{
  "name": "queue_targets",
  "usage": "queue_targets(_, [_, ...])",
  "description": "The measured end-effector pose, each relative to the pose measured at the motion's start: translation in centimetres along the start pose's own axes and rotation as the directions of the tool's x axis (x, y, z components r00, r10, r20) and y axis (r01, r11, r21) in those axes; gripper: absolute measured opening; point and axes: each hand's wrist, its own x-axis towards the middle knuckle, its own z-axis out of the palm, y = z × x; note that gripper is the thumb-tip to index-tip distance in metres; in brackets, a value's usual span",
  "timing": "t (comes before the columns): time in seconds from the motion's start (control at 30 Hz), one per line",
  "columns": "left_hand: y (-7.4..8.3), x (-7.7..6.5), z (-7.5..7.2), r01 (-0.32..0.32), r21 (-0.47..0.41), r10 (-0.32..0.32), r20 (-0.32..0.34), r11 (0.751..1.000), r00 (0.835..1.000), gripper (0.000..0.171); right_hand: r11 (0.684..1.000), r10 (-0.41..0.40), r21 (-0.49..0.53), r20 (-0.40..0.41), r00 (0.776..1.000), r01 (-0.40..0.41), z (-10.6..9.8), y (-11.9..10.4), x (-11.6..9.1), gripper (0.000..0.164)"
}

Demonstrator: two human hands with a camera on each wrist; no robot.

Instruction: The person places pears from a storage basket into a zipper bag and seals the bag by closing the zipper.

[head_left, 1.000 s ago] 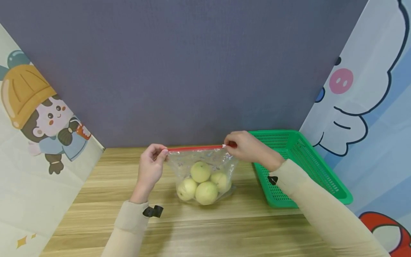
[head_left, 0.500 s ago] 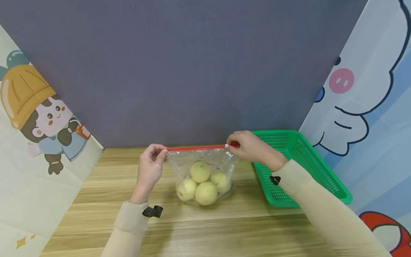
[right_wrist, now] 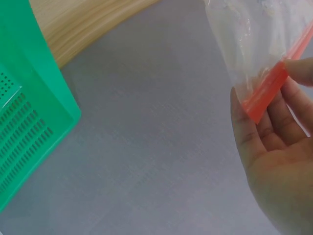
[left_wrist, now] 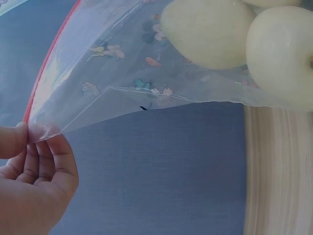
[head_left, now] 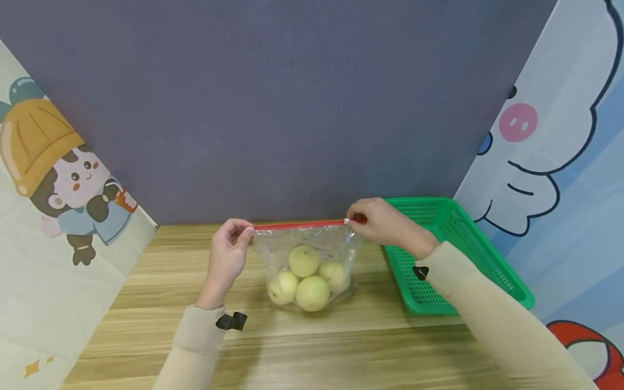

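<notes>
A clear zip bag (head_left: pixel 273 250) with a red zip strip (head_left: pixel 299 225) stands on the wooden table, its top stretched between both hands. Several round, pale yellow-green fruits (head_left: pixel 312 293) lie inside, pressed together at the bottom. My left hand (head_left: pixel 228 254) pinches the bag's top left corner between thumb and fingers, as the left wrist view shows too. At the strip's right end, my right hand (head_left: pixel 382 225) pinches the zip, with a small white slider (head_left: pixel 346 221) at its fingertips. Seen from the right wrist, the red strip (right_wrist: pixel 268 90) runs between thumb and fingers.
To the right, a green perforated plastic basket (head_left: pixel 492 265) stands on the table (head_left: pixel 312 355), partly behind the right forearm. A dark grey panel (head_left: pixel 292 108) rises behind the bag. Cartoon-printed cloths hang on either side.
My right hand has slid a little to the right along the red strip, and the white slider has moved with it. The left hand and the fruits stay nearly still.
</notes>
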Motion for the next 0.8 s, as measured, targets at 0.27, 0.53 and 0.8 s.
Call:
queue_targets(0.27, [0.27,-0.1,-0.08,-0.004,-0.002,0.004,-0.006,1.0,1.0,0.005,1.0,0.014,-0.003,0.006,1.0,-0.014,-0.41,0.14,-0.31,0.009])
queue_targets(0.53, [0.26,0.01,-0.08,-0.003,-0.004,0.003,-0.004,1.0,1.0,0.008,1.0,0.017,-0.01,-0.003,1.0,-0.017,-0.56,0.53,-0.64,0.008])
queue_targets(0.8, [0.31,-0.04,-0.16,-0.006,0.004,0.006,0.002,1.0,1.0,0.01,0.999,0.036,-0.006,0.001,0.999,-0.036,-0.87,0.69,-0.96,0.008])
